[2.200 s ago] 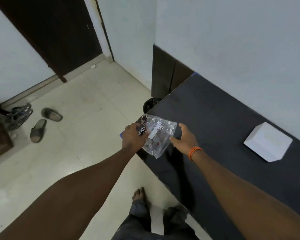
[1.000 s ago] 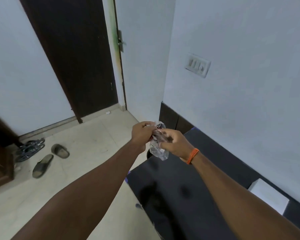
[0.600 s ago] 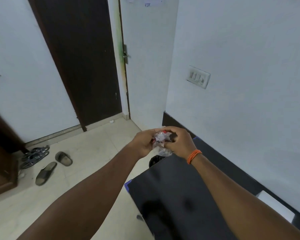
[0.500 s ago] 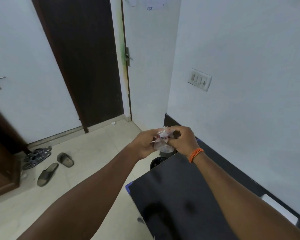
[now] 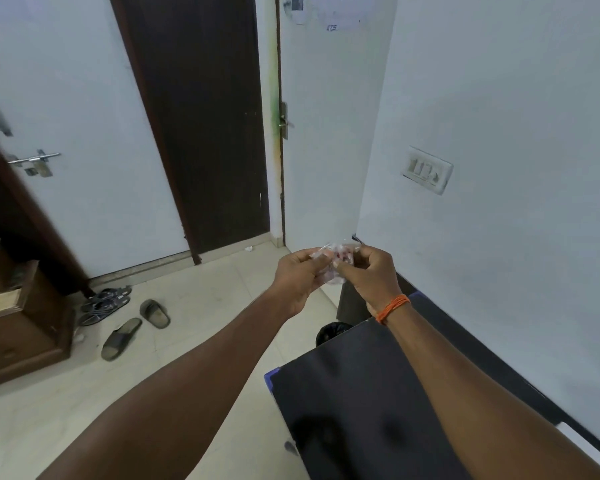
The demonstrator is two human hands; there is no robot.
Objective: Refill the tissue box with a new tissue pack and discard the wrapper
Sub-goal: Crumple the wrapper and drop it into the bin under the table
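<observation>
A clear plastic wrapper (image 5: 336,263), crumpled into a small wad with red print showing, is pinched between both hands in front of me. My left hand (image 5: 297,277) grips its left side and my right hand (image 5: 371,275), with an orange thread on the wrist, grips its right side. The hands are raised above the floor beyond the far end of the black table (image 5: 361,403). A white tissue box (image 5: 589,452) shows only as a sliver at the lower right edge, mostly hidden by my right arm.
A black bin (image 5: 331,332) with a dark liner stands on the floor by the table's far end, below the hands. Slippers (image 5: 120,337) and sandals lie on the tiled floor to the left. A wooden cabinet (image 5: 11,317) stands far left; a dark door (image 5: 201,123) is ahead.
The flat wrapper that both hands held above the table edge has been crushed into a small wad. My view has lifted from the table toward the door, and the hands rose with it.
</observation>
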